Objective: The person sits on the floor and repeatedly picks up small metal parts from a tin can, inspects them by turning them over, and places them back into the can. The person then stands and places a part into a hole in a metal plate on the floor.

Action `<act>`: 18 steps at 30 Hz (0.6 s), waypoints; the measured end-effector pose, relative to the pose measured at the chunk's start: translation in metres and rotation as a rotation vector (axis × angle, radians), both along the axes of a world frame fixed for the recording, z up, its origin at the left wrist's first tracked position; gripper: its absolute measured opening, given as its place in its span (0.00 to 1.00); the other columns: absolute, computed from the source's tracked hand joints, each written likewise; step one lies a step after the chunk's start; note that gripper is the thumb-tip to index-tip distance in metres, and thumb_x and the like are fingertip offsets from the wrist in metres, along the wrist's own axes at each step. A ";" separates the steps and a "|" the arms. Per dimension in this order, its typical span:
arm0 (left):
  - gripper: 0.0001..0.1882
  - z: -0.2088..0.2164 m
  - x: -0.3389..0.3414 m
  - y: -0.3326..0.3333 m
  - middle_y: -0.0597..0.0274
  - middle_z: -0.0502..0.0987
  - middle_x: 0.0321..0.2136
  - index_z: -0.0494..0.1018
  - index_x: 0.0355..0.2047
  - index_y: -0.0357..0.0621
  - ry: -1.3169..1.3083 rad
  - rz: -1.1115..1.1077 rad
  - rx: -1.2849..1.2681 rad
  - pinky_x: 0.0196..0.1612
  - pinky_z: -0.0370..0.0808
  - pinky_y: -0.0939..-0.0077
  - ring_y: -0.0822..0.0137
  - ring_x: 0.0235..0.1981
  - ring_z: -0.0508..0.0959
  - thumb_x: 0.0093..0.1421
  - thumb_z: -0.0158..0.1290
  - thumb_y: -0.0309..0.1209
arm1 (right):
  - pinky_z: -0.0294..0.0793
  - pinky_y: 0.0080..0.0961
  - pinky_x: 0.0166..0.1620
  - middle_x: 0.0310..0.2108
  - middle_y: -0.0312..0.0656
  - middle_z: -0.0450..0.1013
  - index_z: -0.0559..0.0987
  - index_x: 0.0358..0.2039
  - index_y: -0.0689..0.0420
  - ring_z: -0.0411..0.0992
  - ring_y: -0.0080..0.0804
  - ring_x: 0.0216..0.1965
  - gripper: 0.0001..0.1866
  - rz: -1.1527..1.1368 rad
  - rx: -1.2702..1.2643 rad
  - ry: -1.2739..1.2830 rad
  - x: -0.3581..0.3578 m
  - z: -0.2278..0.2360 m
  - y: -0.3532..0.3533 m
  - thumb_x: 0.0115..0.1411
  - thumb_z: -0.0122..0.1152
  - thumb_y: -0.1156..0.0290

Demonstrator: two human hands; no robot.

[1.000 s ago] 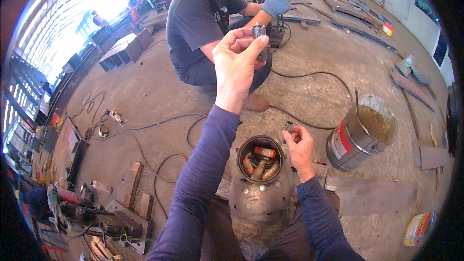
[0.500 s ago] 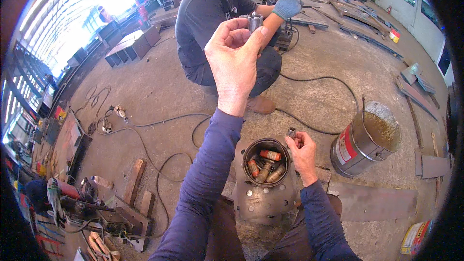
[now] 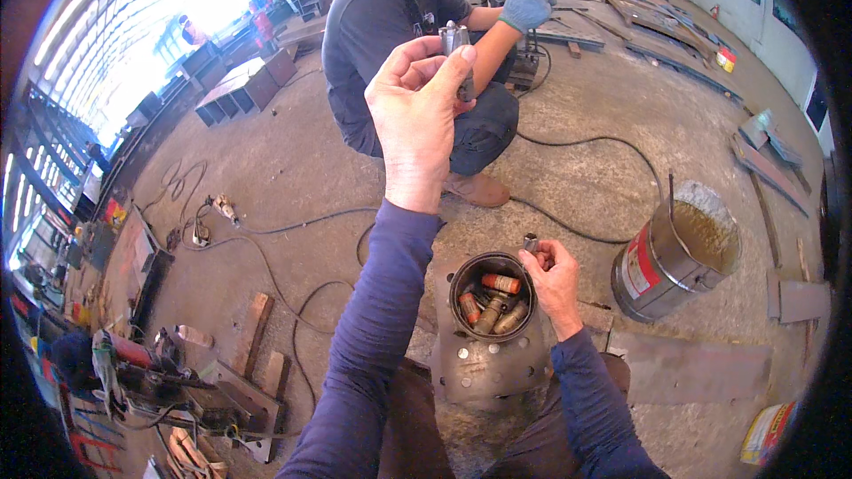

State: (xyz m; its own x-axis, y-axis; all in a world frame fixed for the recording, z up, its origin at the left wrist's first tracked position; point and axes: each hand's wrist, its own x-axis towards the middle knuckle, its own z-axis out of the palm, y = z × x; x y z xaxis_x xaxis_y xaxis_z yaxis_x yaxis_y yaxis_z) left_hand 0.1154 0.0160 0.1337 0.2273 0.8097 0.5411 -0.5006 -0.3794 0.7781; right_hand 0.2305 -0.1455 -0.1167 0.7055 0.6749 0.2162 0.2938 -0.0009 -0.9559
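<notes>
Much of the small metal fitting (image 3: 455, 44) in the raised left hand (image 3: 417, 120) is hidden behind the thumb and fingertips; only its dull grey, roughly cylindrical top shows above them, and its lower end cannot be made out. The left hand is closed around it in a pinch, fingers curled, back of the hand toward the camera. The right hand (image 3: 555, 279) sits lower, at the rim of a round metal can (image 3: 486, 350), and pinches a second small dark piece (image 3: 531, 241) between thumb and forefinger; it looks like a short socket or nut, though it is too small to tell for sure. The can is rusty and scuffed, with a perforated plate at its front, and inside lie several worn cylindrical parts (image 3: 493, 302), some orange-tipped, some brassy. To the right of the right hand, apart from it, a tilted steel bucket (image 3: 661, 262) with a red label holds brownish liquid; its far rim is blurred by glare. Beyond the left hand a person (image 3: 390, 44) in a dark shirt crouches on the concrete floor (image 3: 266, 151), one blue-gloved hand (image 3: 528, 4) lifted. Black cables (image 3: 284, 231) snake across the floor left of the forearms, and a cluttered tool (image 3: 169, 377) lies at lower left, cut off by the dark rim.
</notes>
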 end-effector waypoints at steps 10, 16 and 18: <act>0.22 0.000 0.003 -0.002 0.54 0.82 0.39 0.75 0.50 0.31 -0.037 -0.107 -0.027 0.28 0.84 0.73 0.69 0.33 0.83 0.59 0.69 0.29 | 0.69 0.23 0.30 0.22 0.32 0.70 0.81 0.39 0.64 0.66 0.19 0.25 0.17 -0.010 -0.024 -0.028 0.006 -0.006 -0.003 0.58 0.75 0.65; 0.20 -0.001 0.007 -0.005 0.55 0.83 0.39 0.75 0.50 0.32 -0.032 -0.165 -0.004 0.30 0.86 0.70 0.69 0.33 0.84 0.61 0.67 0.30 | 0.71 0.25 0.30 0.22 0.33 0.71 0.81 0.37 0.62 0.68 0.21 0.25 0.16 -0.027 -0.011 -0.087 0.004 -0.008 -0.004 0.57 0.76 0.64; 0.20 -0.002 0.009 -0.006 0.55 0.83 0.39 0.76 0.50 0.33 -0.041 -0.243 -0.016 0.31 0.86 0.69 0.68 0.34 0.85 0.62 0.67 0.30 | 0.72 0.25 0.31 0.22 0.34 0.71 0.81 0.38 0.62 0.68 0.21 0.25 0.16 -0.015 -0.032 -0.054 0.006 -0.008 -0.006 0.57 0.76 0.63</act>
